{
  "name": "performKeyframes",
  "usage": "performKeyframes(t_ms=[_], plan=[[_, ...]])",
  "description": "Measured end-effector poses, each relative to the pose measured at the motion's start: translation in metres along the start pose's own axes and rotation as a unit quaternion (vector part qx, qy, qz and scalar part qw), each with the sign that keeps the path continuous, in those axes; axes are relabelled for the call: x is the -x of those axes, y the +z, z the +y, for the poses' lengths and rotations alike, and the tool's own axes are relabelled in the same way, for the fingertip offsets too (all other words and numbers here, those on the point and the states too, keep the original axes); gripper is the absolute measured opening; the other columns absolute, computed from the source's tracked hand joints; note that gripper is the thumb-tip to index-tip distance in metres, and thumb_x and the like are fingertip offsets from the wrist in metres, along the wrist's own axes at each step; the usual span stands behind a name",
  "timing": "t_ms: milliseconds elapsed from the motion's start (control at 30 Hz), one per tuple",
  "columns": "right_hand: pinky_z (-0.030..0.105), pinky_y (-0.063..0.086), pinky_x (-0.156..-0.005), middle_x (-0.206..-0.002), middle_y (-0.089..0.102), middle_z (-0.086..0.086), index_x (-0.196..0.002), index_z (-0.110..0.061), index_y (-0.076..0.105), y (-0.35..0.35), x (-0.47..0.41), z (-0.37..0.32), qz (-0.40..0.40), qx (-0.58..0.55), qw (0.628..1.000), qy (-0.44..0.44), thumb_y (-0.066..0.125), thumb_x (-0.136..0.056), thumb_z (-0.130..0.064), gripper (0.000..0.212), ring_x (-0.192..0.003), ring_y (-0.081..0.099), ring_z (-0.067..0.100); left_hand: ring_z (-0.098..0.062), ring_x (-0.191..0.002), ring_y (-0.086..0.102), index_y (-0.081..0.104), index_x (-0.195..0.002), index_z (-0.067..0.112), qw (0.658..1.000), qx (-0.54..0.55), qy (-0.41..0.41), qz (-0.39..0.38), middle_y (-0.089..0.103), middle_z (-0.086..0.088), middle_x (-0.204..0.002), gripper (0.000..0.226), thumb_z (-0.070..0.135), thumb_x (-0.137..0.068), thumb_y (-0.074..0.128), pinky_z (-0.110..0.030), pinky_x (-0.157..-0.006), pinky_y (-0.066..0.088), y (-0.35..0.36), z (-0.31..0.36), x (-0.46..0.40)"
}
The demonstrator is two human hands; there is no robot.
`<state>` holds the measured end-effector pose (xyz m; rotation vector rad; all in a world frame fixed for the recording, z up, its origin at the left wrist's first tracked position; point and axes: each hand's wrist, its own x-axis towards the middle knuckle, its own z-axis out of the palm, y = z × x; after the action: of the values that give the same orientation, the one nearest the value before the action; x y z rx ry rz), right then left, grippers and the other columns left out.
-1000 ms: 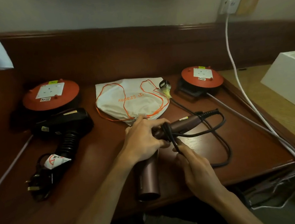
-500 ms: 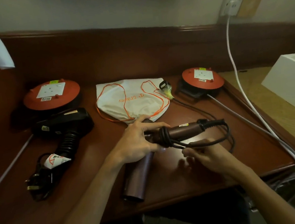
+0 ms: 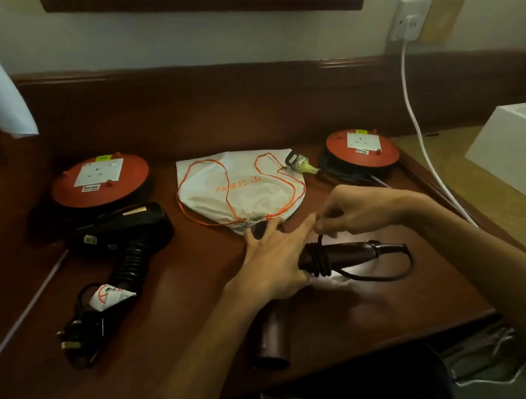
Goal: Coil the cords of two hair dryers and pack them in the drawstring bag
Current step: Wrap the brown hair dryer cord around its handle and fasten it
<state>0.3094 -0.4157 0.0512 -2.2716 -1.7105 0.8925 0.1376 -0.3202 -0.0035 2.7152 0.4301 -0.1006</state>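
Left hand (image 3: 273,262) clamps the brown hair dryer (image 3: 336,255) at the joint of handle and barrel, fingers spread forward, thumb underneath; barrel points toward the near bench (image 3: 376,310) edge. Right hand (image 3: 356,211), just above and right of the left grip, pinches the dark cord (image 3: 319,259). Several turns already wrapped round the handle beside the left grip; a slack loop trails right. White drawstring bag (image 3: 238,185) with orange string lies flat just beyond both hands, its mouth touching the left fingertips. Black hair dryer (image 3: 124,230), cord bundled, lies well left. Two orange cable reels (image 3: 101,181) flank the bag at the back
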Motion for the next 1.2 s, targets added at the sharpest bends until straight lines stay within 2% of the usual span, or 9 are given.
performKeyframes(t_ms=[167, 400, 500, 667, 833, 967, 1033, 1100, 1200], plan=[[0.034, 0.044, -0.056, -0.066, 0.061, -0.003, -0.075, -0.026, 0.065, 0.01, 0.043, -0.031, 0.013, 0.099, 0.995, 0.011, 0.054, -0.1, -0.026, 0.027, -0.055, 0.053, 0.01, -0.02, -0.152, 0.007, 0.033, -0.144, 0.057, 0.999, 0.039, 0.0, 0.016, 0.053, 0.015, -0.143, 0.075, 0.033, -0.084, 0.072, -0.066, -0.114, 0.01, 0.002, -0.009, 0.004], [0.03, 0.042, -0.056, -0.078, 0.061, -0.007, -0.113, -0.037, 0.064, 0.019, 0.09, -0.053, 0.105, 0.28, 0.95, 0.086, 0.041, -0.103, -0.043, 0.026, -0.067, 0.056, 0.015, -0.023, -0.149, 0.012, 0.039, -0.137, 0.057, 0.997, 0.06, -0.018, 0.045, 0.059, 0.015, -0.13, 0.068, 0.034, -0.082, 0.072, -0.068, -0.113, 0.014, 0.005, -0.006, 0.005], [0.033, 0.05, -0.062, -0.081, 0.062, -0.009, -0.119, -0.034, 0.062, 0.033, 0.1, -0.048, 0.125, 0.227, 0.965, 0.043, 0.041, -0.104, -0.041, 0.027, -0.07, 0.059, 0.013, -0.022, -0.14, 0.022, 0.045, -0.129, 0.056, 0.993, 0.087, -0.018, 0.078, 0.059, 0.019, -0.118, 0.061, 0.036, -0.079, 0.073, -0.062, -0.108, 0.023, 0.005, -0.008, 0.007], [0.033, 0.047, -0.053, -0.069, 0.059, 0.001, -0.131, -0.041, 0.06, 0.083, 0.089, -0.01, 0.197, -0.046, 0.977, -0.069, 0.05, -0.104, -0.024, 0.033, -0.056, 0.056, 0.016, -0.022, -0.133, 0.037, 0.047, -0.13, 0.059, 0.975, 0.173, -0.054, 0.131, 0.042, 0.015, -0.108, 0.067, 0.034, -0.077, 0.079, -0.055, -0.11, 0.032, 0.001, -0.014, 0.014], [0.029, 0.045, -0.05, -0.065, 0.065, 0.01, -0.089, -0.02, 0.076, 0.121, 0.055, 0.034, 0.238, -0.213, 0.948, 0.0, 0.06, -0.099, -0.021, 0.02, -0.045, 0.057, 0.018, -0.017, -0.137, 0.036, 0.046, -0.125, 0.064, 0.972, 0.197, -0.039, 0.121, 0.04, 0.022, -0.112, 0.068, 0.035, -0.075, 0.082, -0.051, -0.113, 0.03, 0.0, -0.02, 0.019], [0.032, 0.048, -0.052, -0.064, 0.066, 0.006, -0.082, -0.022, 0.073, 0.105, 0.037, 0.045, 0.173, -0.187, 0.966, -0.037, 0.067, -0.093, -0.031, 0.016, -0.052, 0.058, 0.011, 0.003, -0.142, 0.014, 0.05, -0.126, 0.061, 0.976, 0.202, 0.004, 0.084, 0.048, 0.026, -0.127, 0.065, 0.031, -0.078, 0.081, -0.053, -0.117, 0.019, -0.003, -0.024, 0.024], [0.023, 0.05, -0.057, -0.066, 0.064, 0.0, -0.085, -0.017, 0.069, 0.092, 0.027, 0.046, 0.129, -0.187, 0.973, -0.051, 0.069, -0.092, -0.018, 0.007, -0.058, 0.061, 0.005, 0.009, -0.141, 0.009, 0.053, -0.128, 0.059, 0.977, 0.204, 0.021, 0.058, 0.043, 0.019, -0.141, 0.063, 0.034, -0.078, 0.082, -0.054, -0.118, 0.013, -0.006, -0.027, 0.027], [0.026, 0.048, -0.06, -0.068, 0.063, -0.001, -0.085, -0.005, 0.067, 0.082, 0.01, 0.055, 0.09, -0.154, 0.983, -0.045, 0.067, -0.09, -0.001, 0.007, -0.06, 0.061, 0.015, 0.011, -0.138, 0.009, 0.055, -0.127, 0.06, 0.979, 0.2, 0.016, 0.032, 0.031, 0.013, -0.154, 0.062, 0.05, -0.074, 0.084, -0.051, -0.119, 0.01, -0.009, -0.023, 0.031], [0.035, 0.043, -0.055, -0.062, 0.065, 0.011, -0.07, -0.003, 0.068, 0.063, -0.01, 0.065, 0.037, -0.087, 0.996, -0.003, 0.071, -0.082, -0.006, 0.013, -0.055, 0.058, 0.024, -0.001, -0.145, 0.008, 0.053, -0.13, 0.061, 0.987, 0.151, 0.008, 0.051, 0.023, 0.01, -0.161, 0.072, 0.078, -0.063, 0.074, -0.048, -0.12, 0.01, -0.003, -0.016, 0.029]])
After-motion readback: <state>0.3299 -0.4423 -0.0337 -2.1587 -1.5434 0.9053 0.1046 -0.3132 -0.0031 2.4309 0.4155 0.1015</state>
